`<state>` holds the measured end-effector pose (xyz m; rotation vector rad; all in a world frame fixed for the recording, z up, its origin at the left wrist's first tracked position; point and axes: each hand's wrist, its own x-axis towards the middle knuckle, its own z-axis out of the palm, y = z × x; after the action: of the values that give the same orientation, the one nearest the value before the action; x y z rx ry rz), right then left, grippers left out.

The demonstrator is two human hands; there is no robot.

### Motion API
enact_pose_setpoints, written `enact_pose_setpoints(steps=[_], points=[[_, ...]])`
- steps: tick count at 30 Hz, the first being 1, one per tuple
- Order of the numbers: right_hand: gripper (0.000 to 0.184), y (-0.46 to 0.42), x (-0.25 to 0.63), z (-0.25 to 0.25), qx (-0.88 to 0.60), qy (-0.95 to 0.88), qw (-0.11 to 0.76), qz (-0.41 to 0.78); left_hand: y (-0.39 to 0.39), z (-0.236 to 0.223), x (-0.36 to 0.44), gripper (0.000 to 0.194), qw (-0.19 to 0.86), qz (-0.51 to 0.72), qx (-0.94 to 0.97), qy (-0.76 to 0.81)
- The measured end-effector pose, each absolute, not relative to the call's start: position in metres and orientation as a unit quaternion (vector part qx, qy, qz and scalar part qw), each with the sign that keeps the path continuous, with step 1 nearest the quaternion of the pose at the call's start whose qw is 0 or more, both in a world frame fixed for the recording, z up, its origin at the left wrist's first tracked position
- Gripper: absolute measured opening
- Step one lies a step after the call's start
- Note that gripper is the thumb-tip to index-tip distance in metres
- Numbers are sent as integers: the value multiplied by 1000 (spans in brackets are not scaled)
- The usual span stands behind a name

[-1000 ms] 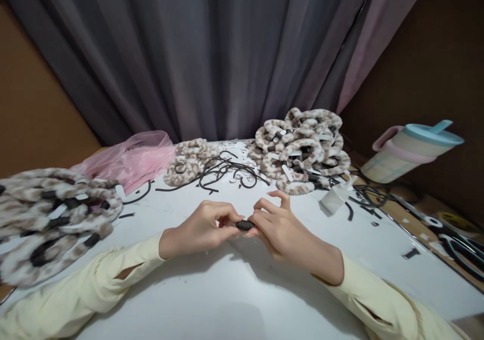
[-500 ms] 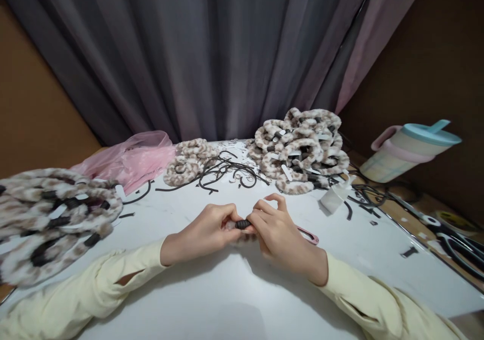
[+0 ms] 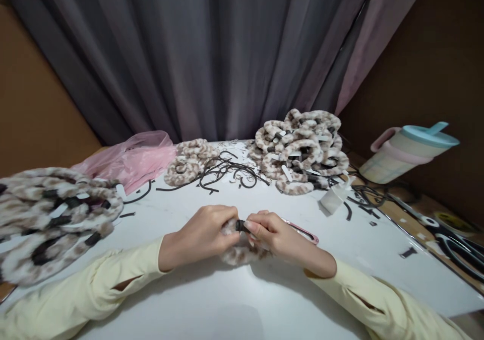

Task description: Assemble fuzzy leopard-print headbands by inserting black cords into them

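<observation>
Between my hands, above the white table, is a fluffy white ring with brown spots. My left hand is closed around its left side, with the fur showing at the fingertips. My right hand pinches the dark ribbed band on the ring, thumb on top. The lower curve of the ring hangs below the two hands. Behind my right wrist lies a slim pink tool, mostly covered, so I cannot make out its kind.
Fluffy rings are heaped at the left and back right. Black cords lie at the back, near a pink plastic bag. On the right are a small white bottle, black-handled scissors and a tumbler.
My right hand has turned and changed its grip on the dark band, with the thumb now on top. More of the ring shows below the hands. My left hand has hardly moved.
</observation>
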<state>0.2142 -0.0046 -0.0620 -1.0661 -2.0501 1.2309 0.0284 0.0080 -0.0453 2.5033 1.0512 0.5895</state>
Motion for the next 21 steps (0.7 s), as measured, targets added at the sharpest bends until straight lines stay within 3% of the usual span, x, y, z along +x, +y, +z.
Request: enact_pose_setpoints(steps=[4, 8, 10, 14, 18, 21], points=[[47, -6, 211, -64, -383, -766, 258, 447, 10, -46, 29, 20, 162, 146, 896, 386], [45, -5, 212, -57, -415, -686, 272, 532, 17, -34, 14, 13, 138, 82, 918, 363], [42, -3, 213, -53, -422, -607, 305, 601, 21, -25, 2, 25, 106, 122, 918, 363], [38, 6, 213, -53, -401, -496, 325, 698, 15, -20, -16, 27, -43, 231, 887, 397], [42, 9, 215, -54, -517, -543, 309, 585, -5, -36, -30, 33, -168, 204, 916, 301], [43, 1, 225, -41, -538, -638, 373, 404, -20, -52, -42, 29, -147, 203, 933, 257]])
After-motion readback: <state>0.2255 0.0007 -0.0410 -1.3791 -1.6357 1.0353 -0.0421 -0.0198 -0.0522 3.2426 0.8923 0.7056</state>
